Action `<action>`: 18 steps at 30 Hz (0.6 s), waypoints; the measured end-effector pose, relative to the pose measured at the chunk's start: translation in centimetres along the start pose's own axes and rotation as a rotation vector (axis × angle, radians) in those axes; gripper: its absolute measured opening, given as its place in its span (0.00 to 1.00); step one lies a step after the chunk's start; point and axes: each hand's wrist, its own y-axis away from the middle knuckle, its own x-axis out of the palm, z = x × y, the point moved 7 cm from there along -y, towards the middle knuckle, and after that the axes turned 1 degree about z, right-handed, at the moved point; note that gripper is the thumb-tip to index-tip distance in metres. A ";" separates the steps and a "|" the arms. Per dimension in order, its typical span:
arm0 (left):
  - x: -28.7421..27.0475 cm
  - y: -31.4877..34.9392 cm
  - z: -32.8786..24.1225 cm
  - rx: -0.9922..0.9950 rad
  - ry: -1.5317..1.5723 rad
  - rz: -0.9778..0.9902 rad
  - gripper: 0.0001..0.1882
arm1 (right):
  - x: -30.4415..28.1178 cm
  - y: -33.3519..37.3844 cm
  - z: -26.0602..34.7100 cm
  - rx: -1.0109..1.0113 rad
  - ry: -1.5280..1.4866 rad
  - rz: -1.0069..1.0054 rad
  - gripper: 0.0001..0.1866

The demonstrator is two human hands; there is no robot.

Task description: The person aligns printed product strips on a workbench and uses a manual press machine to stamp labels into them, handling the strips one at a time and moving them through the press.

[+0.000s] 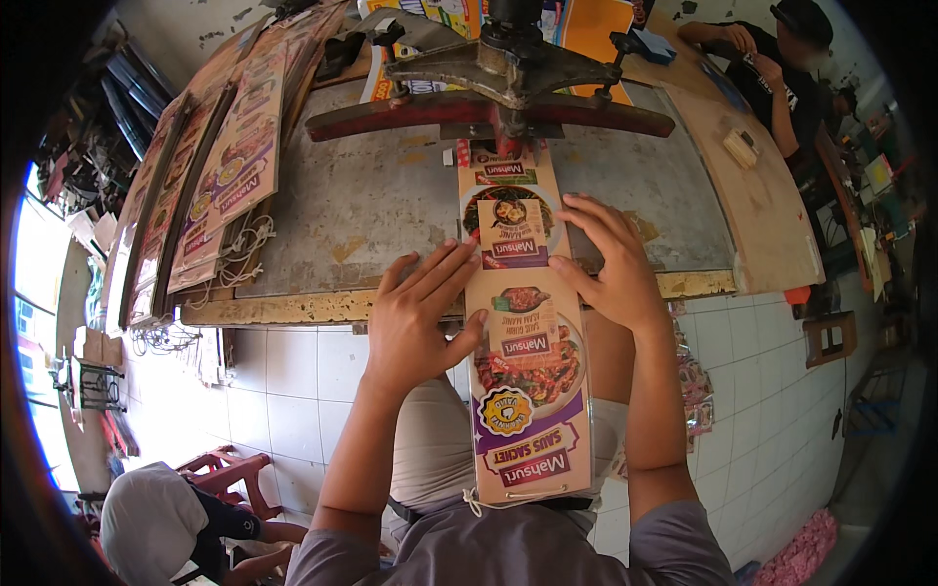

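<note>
A long printed cardboard strip [529,384] stretches from under the press [508,73] toward my lap, its near half past the table edge. It has food pictures, purple bands and a white string [498,500] at the near end. A smaller printed piece [514,256] lies on its upper part. My left hand [422,311] rests along the strip's left edge, fingers stretched out and thumb apart. On the opposite edge, my right hand [616,262] touches the strip with extended fingers and thumb. The strip's far end is partly hidden under the press.
Stacked printed strips [230,186] with strings lie on the left of the grey metal tabletop [342,195]. A person in black [777,83] is at the far right, near a small yellowish block [741,148]. Another person [156,527] sits low at left by a red stool [234,479].
</note>
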 end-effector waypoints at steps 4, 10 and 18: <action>0.0 0.1 0.0 -0.011 0.001 0.007 0.29 | -0.1 0.0 0.0 -0.005 0.009 -0.003 0.29; -0.1 0.0 0.0 -0.009 0.003 0.011 0.30 | -0.3 0.0 0.3 0.015 0.006 0.004 0.28; -0.1 0.9 0.0 0.005 -0.013 0.042 0.28 | -6.0 -0.3 -8.8 0.195 0.074 -0.028 0.20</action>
